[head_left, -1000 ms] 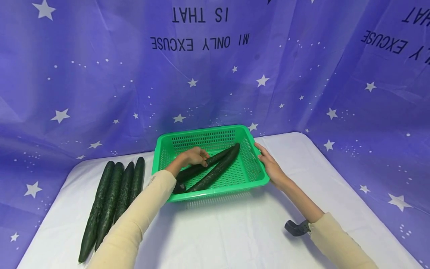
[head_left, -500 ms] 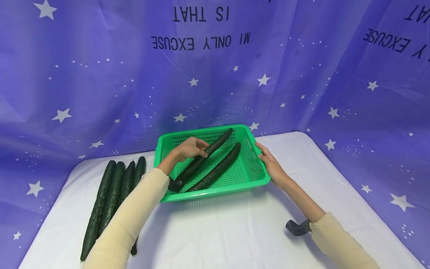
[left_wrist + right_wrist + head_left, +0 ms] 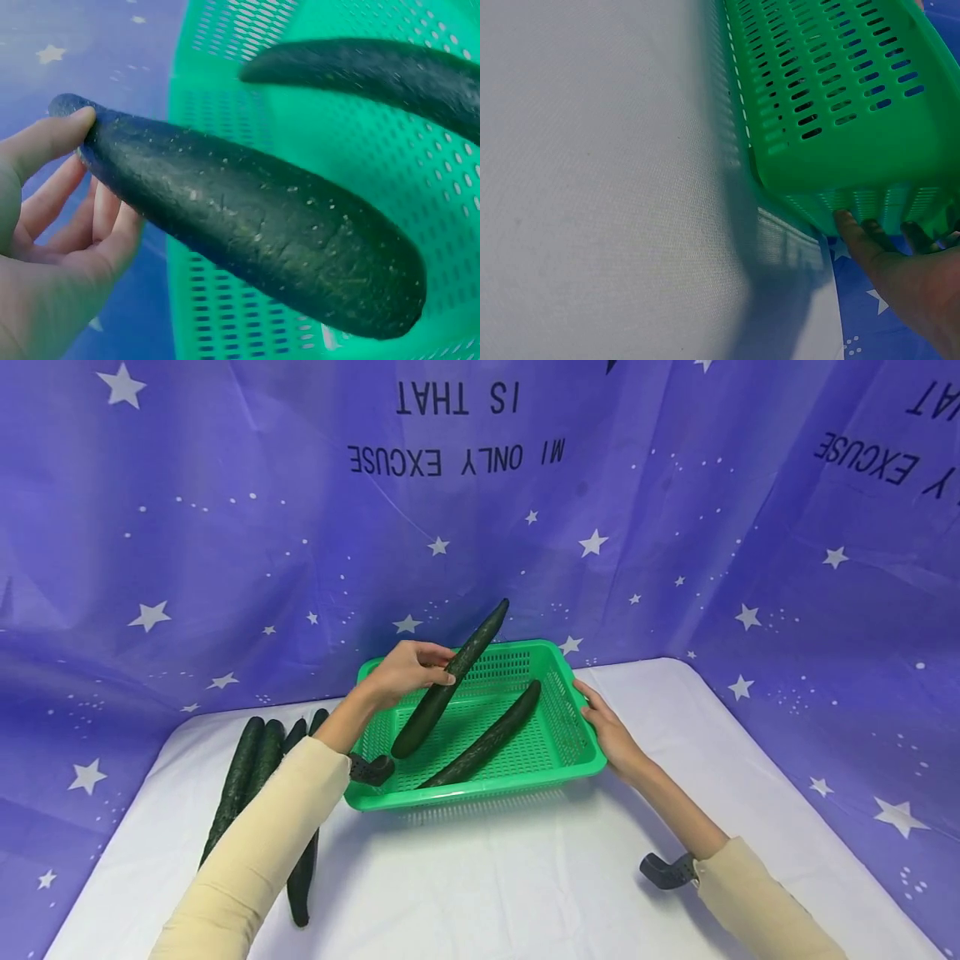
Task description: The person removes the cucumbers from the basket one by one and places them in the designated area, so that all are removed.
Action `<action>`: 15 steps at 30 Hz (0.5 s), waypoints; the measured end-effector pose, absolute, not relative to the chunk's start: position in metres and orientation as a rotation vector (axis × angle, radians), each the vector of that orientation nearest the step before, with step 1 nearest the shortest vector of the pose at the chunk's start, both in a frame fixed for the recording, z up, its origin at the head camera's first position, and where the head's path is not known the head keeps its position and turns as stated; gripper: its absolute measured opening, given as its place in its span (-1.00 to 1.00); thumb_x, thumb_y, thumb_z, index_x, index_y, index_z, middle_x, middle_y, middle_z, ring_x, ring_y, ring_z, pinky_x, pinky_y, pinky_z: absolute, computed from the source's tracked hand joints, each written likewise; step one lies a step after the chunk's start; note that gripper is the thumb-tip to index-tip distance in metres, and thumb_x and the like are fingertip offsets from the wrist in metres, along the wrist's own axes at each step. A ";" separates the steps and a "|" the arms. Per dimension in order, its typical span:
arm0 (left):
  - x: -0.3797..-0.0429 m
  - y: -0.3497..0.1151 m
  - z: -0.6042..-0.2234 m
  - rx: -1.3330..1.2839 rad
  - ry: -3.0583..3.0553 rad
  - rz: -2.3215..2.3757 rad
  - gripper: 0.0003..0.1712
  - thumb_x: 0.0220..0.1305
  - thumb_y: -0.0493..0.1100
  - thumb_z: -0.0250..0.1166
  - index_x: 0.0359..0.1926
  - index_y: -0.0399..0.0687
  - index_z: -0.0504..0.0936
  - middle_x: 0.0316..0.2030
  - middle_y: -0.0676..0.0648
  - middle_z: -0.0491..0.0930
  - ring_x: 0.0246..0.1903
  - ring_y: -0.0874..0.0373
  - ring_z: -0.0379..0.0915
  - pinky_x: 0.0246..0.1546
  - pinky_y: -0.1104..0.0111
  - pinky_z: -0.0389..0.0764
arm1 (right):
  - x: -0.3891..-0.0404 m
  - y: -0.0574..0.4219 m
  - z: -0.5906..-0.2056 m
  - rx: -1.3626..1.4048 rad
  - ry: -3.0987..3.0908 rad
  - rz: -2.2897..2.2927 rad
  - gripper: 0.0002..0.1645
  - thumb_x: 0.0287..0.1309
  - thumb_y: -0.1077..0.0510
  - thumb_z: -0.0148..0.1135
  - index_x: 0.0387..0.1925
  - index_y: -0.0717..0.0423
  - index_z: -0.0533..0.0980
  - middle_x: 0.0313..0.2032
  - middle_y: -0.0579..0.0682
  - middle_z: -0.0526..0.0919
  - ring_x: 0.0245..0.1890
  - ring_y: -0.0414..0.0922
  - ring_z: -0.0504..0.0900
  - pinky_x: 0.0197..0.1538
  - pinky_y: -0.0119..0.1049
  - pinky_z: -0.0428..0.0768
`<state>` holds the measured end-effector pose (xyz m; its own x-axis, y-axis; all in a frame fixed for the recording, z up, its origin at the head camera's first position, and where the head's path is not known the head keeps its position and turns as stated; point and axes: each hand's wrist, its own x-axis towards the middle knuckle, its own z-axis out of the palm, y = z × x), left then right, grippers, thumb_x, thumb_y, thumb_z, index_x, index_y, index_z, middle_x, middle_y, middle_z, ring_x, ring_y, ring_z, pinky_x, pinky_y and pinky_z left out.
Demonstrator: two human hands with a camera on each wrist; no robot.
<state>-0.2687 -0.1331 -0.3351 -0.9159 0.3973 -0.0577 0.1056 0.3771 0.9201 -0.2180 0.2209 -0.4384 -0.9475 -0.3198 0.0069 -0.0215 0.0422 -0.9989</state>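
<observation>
My left hand (image 3: 408, 675) pinches a dark green cucumber (image 3: 450, 681) between thumb and fingers. It is held slanting above a green plastic basket (image 3: 480, 791), thin end up and far, blunt end low over the basket's left part. In the left wrist view the thumb lies on top of this cucumber (image 3: 255, 217) near one end, fingers underneath. A second cucumber (image 3: 487, 743) lies diagonally on the basket floor. My right hand (image 3: 615, 739) rests at the basket's right end; in the right wrist view its extended fingers (image 3: 859, 240) touch the outer wall below the rim.
Several more cucumbers (image 3: 238, 777) lie side by side on the white tablecloth (image 3: 480, 893) to the left, partly behind the left sleeve (image 3: 247, 860). A purple curtain with stars (image 3: 480, 568) stands behind the basket. Dark wrist devices (image 3: 667, 871) show at both cuffs.
My left hand has raised one cucumber from beside the other in the basket, moving it up and slightly left and tilting it steeper. The right hand stays at the basket's end.
</observation>
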 end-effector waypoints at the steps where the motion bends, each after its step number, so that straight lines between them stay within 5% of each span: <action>1: -0.266 -0.134 -0.331 0.450 2.381 1.567 -0.45 0.27 -0.34 0.36 0.29 -0.25 0.52 0.21 -0.24 0.48 0.15 -0.10 0.42 0.08 0.06 0.54 | -0.218 0.221 -0.439 -0.350 2.098 -2.004 -0.35 0.61 0.10 -0.44 0.61 -0.09 -0.20 0.53 0.19 -0.13 0.37 0.24 0.14 0.24 -0.08 0.37; 10: -0.242 -0.157 -0.293 0.355 2.461 1.658 -0.42 0.28 -0.28 0.37 0.31 -0.22 0.50 0.26 -0.22 0.42 0.25 -0.05 0.32 -0.03 0.10 0.52 | -0.217 0.221 -0.439 -0.350 2.106 -2.000 -0.35 0.61 0.10 -0.42 0.61 -0.08 -0.19 0.53 0.17 -0.14 0.33 0.22 0.17 0.11 -0.25 0.45; 15: -0.227 -0.176 -0.281 0.277 2.489 1.673 -0.35 0.29 -0.26 0.37 0.37 -0.21 0.42 0.29 -0.23 0.38 0.31 -0.08 0.25 0.17 0.04 0.45 | -0.217 0.221 -0.438 -0.350 2.091 -2.012 -0.35 0.61 0.11 -0.42 0.61 -0.08 -0.20 0.52 0.20 -0.11 0.27 0.22 0.23 0.09 -0.24 0.50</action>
<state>-0.2270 -0.1761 -0.2813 -0.9748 0.2231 -0.0054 0.0792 0.3684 0.9263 -0.2174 0.2215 -0.4382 -0.9477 -0.3190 0.0076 -0.0199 0.0355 -0.9992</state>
